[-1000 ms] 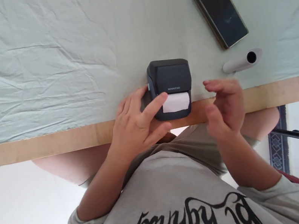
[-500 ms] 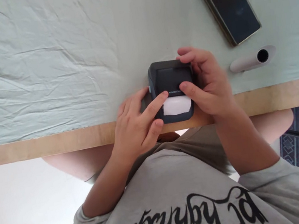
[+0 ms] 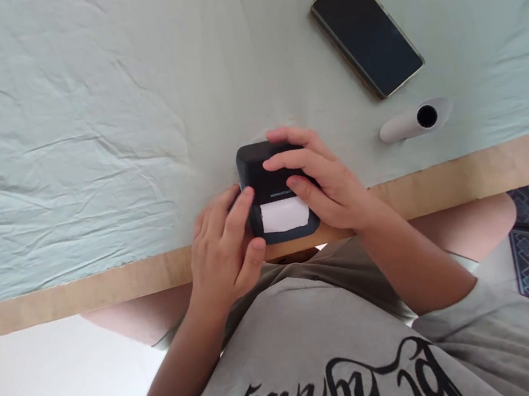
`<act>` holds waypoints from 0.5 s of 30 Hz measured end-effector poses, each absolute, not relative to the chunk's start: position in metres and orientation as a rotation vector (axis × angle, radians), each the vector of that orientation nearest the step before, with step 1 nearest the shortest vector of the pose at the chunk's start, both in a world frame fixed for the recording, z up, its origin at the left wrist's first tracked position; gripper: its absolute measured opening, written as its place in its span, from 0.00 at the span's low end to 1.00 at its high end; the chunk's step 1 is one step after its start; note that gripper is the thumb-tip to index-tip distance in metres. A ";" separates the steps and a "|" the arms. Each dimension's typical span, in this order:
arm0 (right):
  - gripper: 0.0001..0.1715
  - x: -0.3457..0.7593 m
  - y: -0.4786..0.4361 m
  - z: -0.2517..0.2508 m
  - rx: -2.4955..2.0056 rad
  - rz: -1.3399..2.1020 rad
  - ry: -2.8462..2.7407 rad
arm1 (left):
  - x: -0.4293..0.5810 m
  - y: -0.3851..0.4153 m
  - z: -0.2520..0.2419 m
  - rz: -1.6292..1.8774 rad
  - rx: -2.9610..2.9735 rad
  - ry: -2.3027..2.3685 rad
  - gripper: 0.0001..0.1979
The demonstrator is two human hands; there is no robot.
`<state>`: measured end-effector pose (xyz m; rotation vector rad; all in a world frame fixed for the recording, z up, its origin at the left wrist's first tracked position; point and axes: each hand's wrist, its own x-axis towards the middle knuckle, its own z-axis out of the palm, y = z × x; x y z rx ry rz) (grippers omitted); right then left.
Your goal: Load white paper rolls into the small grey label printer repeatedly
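A small black label printer [image 3: 267,169] with lettering on its lid lies at the near edge of the table. White label paper [image 3: 285,215] shows at its near end. Against the printer's left side is my left hand [image 3: 221,244], its fingers curled along that side and the thumb by the near left corner. My right hand [image 3: 325,181] reaches over from the right, with fingers on the lid and far edge and the thumb on the lid's right part. Between them the two hands hold the printer. The right hand hides the lid's right side.
A dark-screened phone [image 3: 369,35] in a case lies at the far right. Nearer is a white rounded device [image 3: 402,127] with a dark round end. Pale green cloth [image 3: 79,121] with wrinkles covers the table, whose wooden edge [image 3: 82,294] runs in front of my lap.
My right hand has slid further left over the lid, its index finger now lying across it. My left index finger has drawn back from the lid to its left edge. The view has shifted.
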<state>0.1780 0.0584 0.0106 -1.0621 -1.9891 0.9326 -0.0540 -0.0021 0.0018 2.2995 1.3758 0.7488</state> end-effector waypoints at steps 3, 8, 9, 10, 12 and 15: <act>0.21 0.179 0.058 0.009 -1.091 0.898 -1.968 | -0.051 -0.002 0.002 0.672 2.311 1.453 0.37; 0.22 0.179 0.052 0.007 -1.198 0.690 -1.872 | -0.043 -0.003 0.003 0.570 2.348 1.535 0.49; 0.22 0.179 0.051 0.007 -1.228 0.644 -1.858 | -0.042 -0.004 0.002 0.565 2.354 1.561 0.52; 0.22 0.178 0.050 0.006 -1.261 0.609 -1.855 | -0.041 -0.004 0.001 0.555 2.354 1.588 0.55; 0.24 0.178 0.049 0.006 -1.348 0.590 -1.873 | -0.040 -0.005 -0.001 0.527 2.343 1.622 0.58; 0.29 0.178 0.048 0.006 -1.469 0.642 -1.908 | -0.042 -0.004 -0.003 0.523 2.321 1.609 0.59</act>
